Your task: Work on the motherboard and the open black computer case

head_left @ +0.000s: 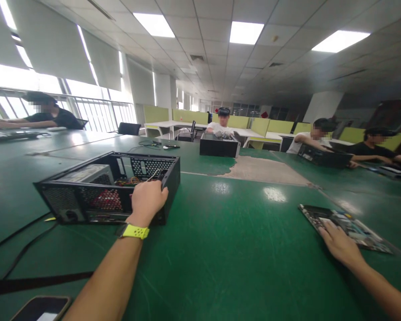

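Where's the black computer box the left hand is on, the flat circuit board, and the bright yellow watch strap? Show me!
Computer box (103, 199): head view, on its holey near panel.
Circuit board (356, 227): head view, on its upper face.
Watch strap (137, 232): head view, on its yellow band.

Phone, black chair; yellow-green partitions, ceiling lights

Head view — facing forward and down over the green table
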The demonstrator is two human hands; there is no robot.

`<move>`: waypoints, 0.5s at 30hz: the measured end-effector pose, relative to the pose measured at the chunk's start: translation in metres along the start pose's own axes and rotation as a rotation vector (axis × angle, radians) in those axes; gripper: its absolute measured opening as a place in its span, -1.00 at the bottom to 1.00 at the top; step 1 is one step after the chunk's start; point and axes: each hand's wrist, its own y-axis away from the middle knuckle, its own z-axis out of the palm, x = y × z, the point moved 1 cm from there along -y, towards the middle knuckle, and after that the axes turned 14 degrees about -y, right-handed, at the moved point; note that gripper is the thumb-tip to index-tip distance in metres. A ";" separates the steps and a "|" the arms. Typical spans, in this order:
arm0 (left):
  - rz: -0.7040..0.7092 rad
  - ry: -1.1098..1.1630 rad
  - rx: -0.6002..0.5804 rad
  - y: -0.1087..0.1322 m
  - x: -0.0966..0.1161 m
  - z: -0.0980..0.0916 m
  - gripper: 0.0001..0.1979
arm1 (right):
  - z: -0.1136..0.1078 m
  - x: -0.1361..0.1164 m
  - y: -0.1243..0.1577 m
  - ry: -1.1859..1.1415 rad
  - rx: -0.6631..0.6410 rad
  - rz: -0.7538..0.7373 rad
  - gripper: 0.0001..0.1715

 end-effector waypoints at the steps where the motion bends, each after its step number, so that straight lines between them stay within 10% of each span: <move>1: 0.003 -0.009 -0.016 0.001 0.000 -0.003 -0.61 | -0.004 -0.009 0.004 0.002 0.033 -0.026 -0.19; 6: 0.080 0.029 -0.019 0.040 0.028 -0.035 -0.63 | -0.032 -0.091 0.006 -0.149 0.146 -0.196 -0.22; 11: 0.409 0.227 -0.145 0.113 0.108 -0.103 -0.61 | -0.093 -0.247 0.000 -0.463 0.187 -0.462 -0.46; 15: 0.835 0.481 -0.273 0.138 0.151 -0.167 -0.33 | -0.124 -0.349 0.020 -0.539 -0.336 -0.701 -0.55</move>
